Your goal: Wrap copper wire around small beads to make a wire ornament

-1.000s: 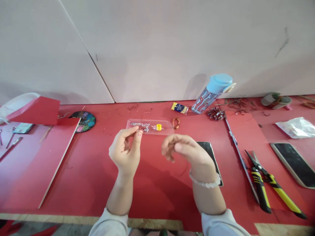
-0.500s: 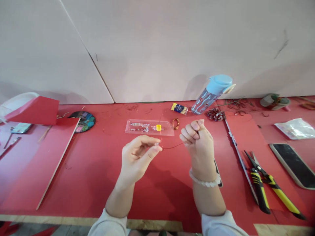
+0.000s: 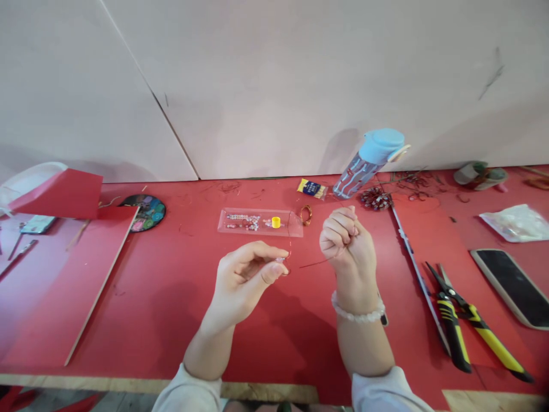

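Note:
Between thumb and forefinger, my left hand point(image 3: 242, 283) pinches a small pale bead point(image 3: 280, 260). Thin red cord curls out beside the bead and rises towards the tray behind. My right hand point(image 3: 352, 246) is closed in a fist around a dark red cord point(image 3: 319, 263), whose free-looking end points left, a short gap from my left fingers. Just beyond my hands lies a clear plastic tray point(image 3: 223, 229) holding several small beads point(image 3: 242, 222) and a yellow cap point(image 3: 275, 222). A white bead bracelet point(image 3: 358, 315) circles my right wrist.
Right of the tray are a braided ring point(image 3: 306, 215), a small packet point(image 3: 312, 189) and a blue-lidded bottle point(image 3: 373, 160). Yellow-black pliers point(image 3: 461, 315) and a phone point(image 3: 512, 289) lie farther right. At left are a red board point(image 3: 86, 286) and a paint palette point(image 3: 148, 213).
The cord stretched between my hands now shows a loose end, apart from my left fingers. My left hand has shifted slightly right and nearer me; my right fist has turned slightly and moved right.

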The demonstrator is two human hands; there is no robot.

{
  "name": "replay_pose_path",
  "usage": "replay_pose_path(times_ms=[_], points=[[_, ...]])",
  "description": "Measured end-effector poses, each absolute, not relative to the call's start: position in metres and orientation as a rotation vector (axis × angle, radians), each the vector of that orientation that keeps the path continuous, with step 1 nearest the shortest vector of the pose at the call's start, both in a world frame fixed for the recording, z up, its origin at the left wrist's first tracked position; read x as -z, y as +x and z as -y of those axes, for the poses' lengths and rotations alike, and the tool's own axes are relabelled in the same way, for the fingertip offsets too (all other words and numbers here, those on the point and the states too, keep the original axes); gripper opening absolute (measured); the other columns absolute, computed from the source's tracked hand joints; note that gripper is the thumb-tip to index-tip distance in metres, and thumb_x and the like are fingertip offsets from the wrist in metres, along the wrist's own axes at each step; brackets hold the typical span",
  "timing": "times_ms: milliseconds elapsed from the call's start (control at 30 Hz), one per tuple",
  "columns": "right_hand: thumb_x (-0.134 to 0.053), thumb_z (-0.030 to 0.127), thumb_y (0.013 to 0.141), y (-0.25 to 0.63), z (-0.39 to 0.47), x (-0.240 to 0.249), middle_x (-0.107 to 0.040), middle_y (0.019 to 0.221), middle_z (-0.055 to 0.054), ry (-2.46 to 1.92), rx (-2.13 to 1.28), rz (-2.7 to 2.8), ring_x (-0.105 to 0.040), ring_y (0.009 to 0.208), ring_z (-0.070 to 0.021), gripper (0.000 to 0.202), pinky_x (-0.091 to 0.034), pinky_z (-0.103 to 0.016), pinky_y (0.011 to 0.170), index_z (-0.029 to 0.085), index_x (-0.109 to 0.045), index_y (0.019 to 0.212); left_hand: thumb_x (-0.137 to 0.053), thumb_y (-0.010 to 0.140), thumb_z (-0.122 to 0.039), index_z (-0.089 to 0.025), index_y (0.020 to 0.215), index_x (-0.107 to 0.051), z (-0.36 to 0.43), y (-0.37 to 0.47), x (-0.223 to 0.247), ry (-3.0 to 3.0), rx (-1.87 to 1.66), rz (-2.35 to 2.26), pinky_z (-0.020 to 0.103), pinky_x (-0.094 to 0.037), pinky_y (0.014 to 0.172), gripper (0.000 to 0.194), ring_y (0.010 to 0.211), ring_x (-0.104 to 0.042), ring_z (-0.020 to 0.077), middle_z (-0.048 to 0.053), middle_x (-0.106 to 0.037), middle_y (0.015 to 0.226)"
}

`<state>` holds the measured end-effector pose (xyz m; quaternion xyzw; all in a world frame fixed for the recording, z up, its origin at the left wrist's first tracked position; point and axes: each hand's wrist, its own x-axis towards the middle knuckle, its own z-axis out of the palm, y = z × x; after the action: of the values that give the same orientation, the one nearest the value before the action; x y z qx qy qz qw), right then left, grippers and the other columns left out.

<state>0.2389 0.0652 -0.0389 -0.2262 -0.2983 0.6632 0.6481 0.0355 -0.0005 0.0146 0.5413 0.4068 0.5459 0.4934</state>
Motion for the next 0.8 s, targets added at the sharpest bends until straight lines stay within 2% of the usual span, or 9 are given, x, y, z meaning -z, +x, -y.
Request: replay_pose_path(times_ms=[167, 367, 467, 567, 667, 800], points=[[-0.072, 0.040, 0.091, 0.229, -0.061, 0.036, -0.011, 0.056, 0.010, -0.570, -1.526, 0.647, 0.001, 0.050, -0.0137, 0.049, -0.009, -0.030, 0.040, 0.027, -0.034, 0.063, -0.079, 0.086, -0.038, -0.018, 0.088, -0.080, -0.002, 0.039, -0.014, 1.352, -1.291, -0.979, 0.020, -0.056, 0.048, 0.020, 0.056, -0.065, 0.0122, 0.005, -0.073, 0.067], [-0.072, 0.046, 0.090, 0.212, -0.056, 0.031, -0.010, 0.057, 0.010, -0.587, -1.582, 0.654, 0.000, 0.050, -0.0130, 0.055, -0.010, -0.029, 0.040, 0.027, -0.027, 0.063, -0.077, 0.088, -0.039, -0.019, 0.089, -0.080, -0.002, 0.038, -0.015, 1.372, -1.281, -0.944, 0.020, -0.054, 0.048, 0.021, 0.056, -0.063, 0.0119, 0.005, -0.069, 0.066], [-0.077, 0.050, 0.084, 0.206, -0.057, 0.029, -0.009, 0.055, 0.011, -0.613, -1.608, 0.645, -0.001, 0.049, -0.0120, 0.060, -0.011, -0.028, 0.039, 0.027, -0.026, 0.063, -0.077, 0.088, -0.034, -0.020, 0.089, -0.081, -0.002, 0.037, -0.014, 1.361, -1.310, -0.903, 0.019, -0.054, 0.049, 0.014, 0.056, -0.063, 0.0108, 0.003, -0.068, 0.065], [-0.083, 0.053, 0.077, 0.199, -0.056, 0.026, -0.010, 0.053, 0.012, -0.631, -1.648, 0.619, -0.003, 0.047, -0.0102, 0.059, -0.012, -0.026, 0.038, 0.027, -0.032, 0.062, -0.078, 0.088, -0.028, -0.021, 0.089, -0.081, -0.003, 0.038, -0.010, 1.343, -1.349, -0.851, 0.018, -0.053, 0.048, 0.007, 0.055, -0.062, 0.0094, 0.002, -0.068, 0.066], [-0.082, 0.057, 0.075, 0.189, -0.050, 0.023, -0.022, 0.049, 0.012, -0.689, -1.665, 0.613, -0.011, 0.044, -0.0081, 0.049, -0.017, -0.023, 0.038, 0.025, -0.046, 0.065, -0.079, 0.087, -0.028, -0.021, 0.089, -0.080, -0.004, 0.038, -0.005, 1.355, -1.400, -0.839, 0.018, -0.054, 0.049, 0.008, 0.054, -0.061, 0.0092, 0.002, -0.070, 0.067], [-0.070, 0.063, 0.084, 0.177, -0.034, 0.023, -0.047, 0.050, 0.005, -0.855, -1.554, 0.895, -0.035, 0.044, -0.0080, 0.048, -0.028, -0.023, 0.043, 0.021, -0.058, 0.063, -0.078, 0.087, -0.032, -0.021, 0.091, -0.079, -0.007, 0.039, 0.000, 1.394, -1.483, -0.955, 0.019, -0.056, 0.050, 0.012, 0.056, -0.065, 0.0101, 0.003, -0.074, 0.072]])
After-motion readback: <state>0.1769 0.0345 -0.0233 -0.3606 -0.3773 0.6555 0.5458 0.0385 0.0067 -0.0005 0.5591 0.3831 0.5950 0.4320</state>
